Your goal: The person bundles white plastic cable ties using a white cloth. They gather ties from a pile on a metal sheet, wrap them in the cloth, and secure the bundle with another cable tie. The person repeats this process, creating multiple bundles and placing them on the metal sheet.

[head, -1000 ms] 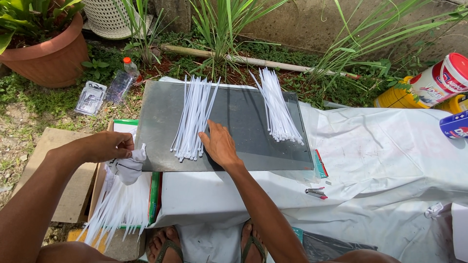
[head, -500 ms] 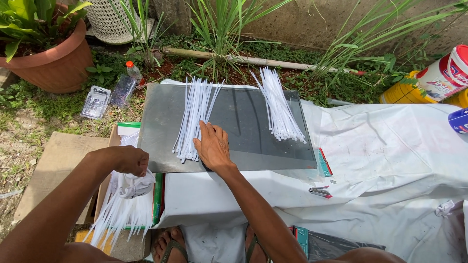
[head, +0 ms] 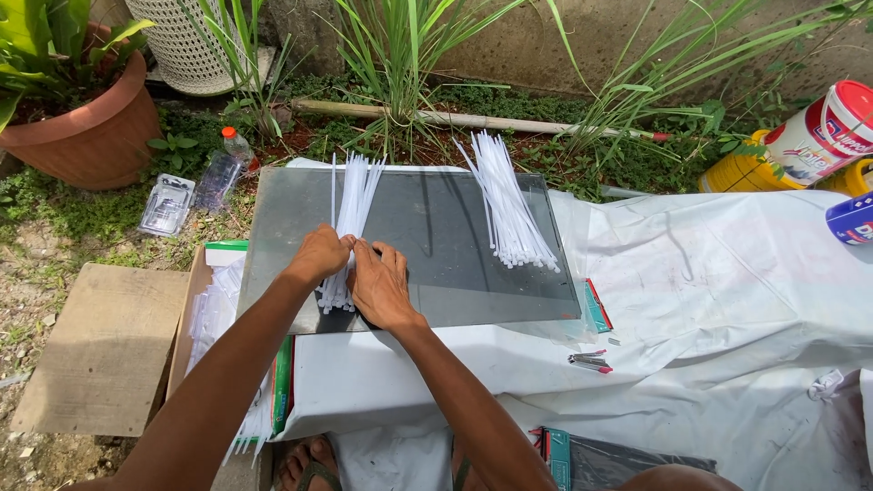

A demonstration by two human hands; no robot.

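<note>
Both the left hand and right hand pinch the near white strip bundle lying on the dark glass sheet; loose strips could fan sideways on the slick glass; the far bundle lies well apart.

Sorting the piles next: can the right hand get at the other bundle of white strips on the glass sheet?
Probably yes: the right hand rests beside the left bundle, and bare glass sheet lies open toward the right bundle.
</note>
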